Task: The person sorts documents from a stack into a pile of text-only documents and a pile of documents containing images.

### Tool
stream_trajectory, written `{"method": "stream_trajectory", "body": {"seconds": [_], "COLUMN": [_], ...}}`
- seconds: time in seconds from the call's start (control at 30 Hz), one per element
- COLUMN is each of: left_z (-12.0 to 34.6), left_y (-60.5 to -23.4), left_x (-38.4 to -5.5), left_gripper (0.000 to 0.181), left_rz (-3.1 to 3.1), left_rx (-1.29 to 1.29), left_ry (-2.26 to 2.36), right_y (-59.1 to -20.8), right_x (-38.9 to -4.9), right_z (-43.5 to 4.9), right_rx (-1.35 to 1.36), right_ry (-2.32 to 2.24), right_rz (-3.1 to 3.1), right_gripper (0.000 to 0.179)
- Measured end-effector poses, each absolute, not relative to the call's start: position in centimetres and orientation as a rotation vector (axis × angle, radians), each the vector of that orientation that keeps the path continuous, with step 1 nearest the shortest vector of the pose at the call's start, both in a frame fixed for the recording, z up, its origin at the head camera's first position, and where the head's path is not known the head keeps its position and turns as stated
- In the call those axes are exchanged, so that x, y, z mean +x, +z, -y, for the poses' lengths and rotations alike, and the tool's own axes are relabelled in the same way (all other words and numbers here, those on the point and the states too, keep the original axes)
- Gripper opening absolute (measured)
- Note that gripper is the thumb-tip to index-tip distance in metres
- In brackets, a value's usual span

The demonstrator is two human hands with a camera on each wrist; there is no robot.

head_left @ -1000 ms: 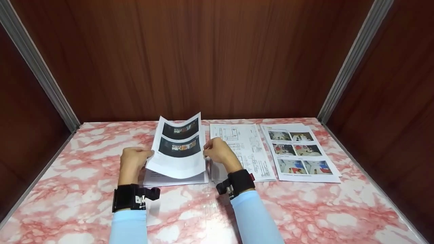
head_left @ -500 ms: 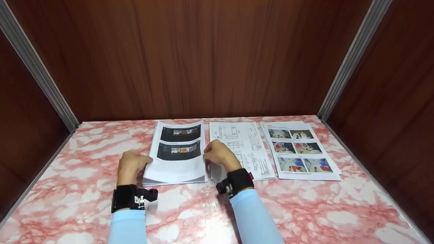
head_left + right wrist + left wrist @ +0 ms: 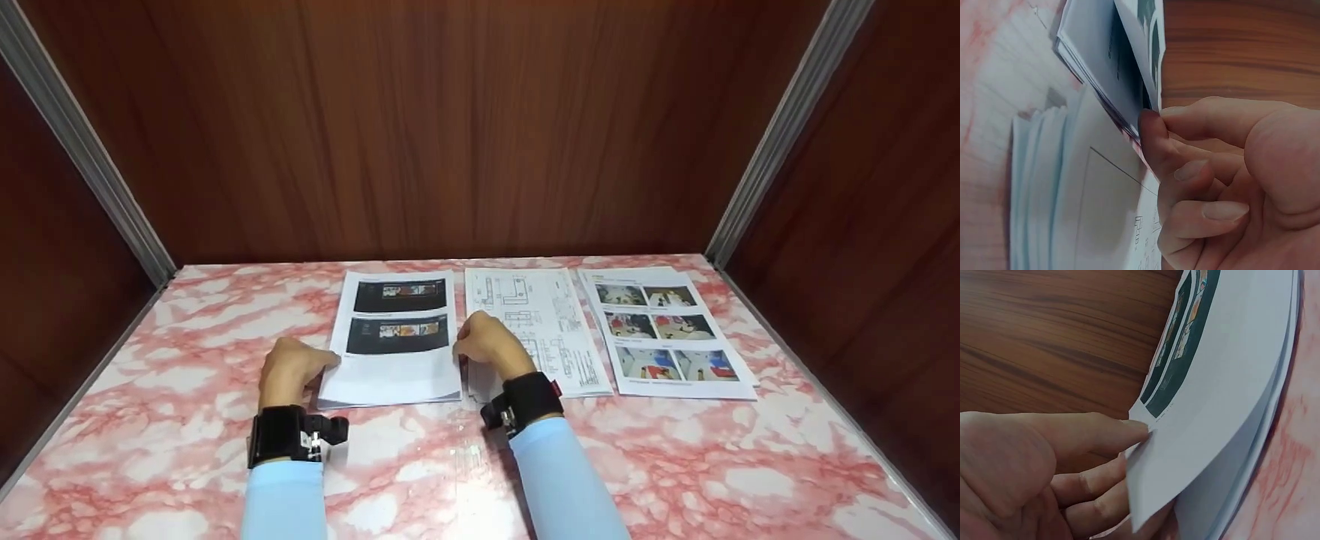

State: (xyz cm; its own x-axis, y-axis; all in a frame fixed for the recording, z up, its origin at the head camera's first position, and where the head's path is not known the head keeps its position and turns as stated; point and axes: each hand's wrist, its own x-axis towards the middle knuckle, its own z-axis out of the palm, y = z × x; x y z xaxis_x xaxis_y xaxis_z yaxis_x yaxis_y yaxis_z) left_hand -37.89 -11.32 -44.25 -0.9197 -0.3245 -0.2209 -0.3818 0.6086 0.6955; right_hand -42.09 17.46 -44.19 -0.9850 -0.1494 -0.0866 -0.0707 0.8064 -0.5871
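Note:
A printed sheet with two dark pictures (image 3: 397,375) lies over the left paper stack, its near part sloping slightly above the pages beneath. My left hand (image 3: 294,366) pinches its left edge between thumb and fingers; in the left wrist view the sheet (image 3: 1213,410) bows, and a gap shows under it. On the opposite side, my right hand (image 3: 487,343) pinches the right edge with thumb and index finger. The right wrist view has this hand (image 3: 1207,163) with its other fingers curled, beside the layered edges of the stack (image 3: 1086,39).
Close on the right is a stack of line drawings (image 3: 555,300), partly under my right hand. Farther right lies a stack with colour photos (image 3: 660,388). The pink marbled table (image 3: 420,480) meets brown wood-grain panels (image 3: 450,135) at its back and sides.
The sheet has come down from a raised, curved position onto the left stack and flattened. Both hands have lowered slightly with it, still at its side edges.

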Motion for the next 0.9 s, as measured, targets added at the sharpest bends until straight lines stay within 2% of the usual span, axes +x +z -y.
{"method": "stream_trajectory", "body": {"seconds": [0.23,0.9], "left_z": [11.4,11.0], "left_y": [-43.9,-44.2], "left_x": [-37.8,-37.9], "left_gripper": [0.036,0.047], "left_rz": [-2.727,-2.681], "left_rx": [-0.681,-0.576], "left_ry": [1.163,1.360], "right_y": [-43.3,-42.9], "right_x": [-41.5,-41.1], "right_z": [-17.5,-17.4], "right_rx": [-0.183,-0.236], "right_ry": [-0.847,-0.852], "right_rz": [-2.860,-2.882], "right_gripper": [0.014,0.018]}}
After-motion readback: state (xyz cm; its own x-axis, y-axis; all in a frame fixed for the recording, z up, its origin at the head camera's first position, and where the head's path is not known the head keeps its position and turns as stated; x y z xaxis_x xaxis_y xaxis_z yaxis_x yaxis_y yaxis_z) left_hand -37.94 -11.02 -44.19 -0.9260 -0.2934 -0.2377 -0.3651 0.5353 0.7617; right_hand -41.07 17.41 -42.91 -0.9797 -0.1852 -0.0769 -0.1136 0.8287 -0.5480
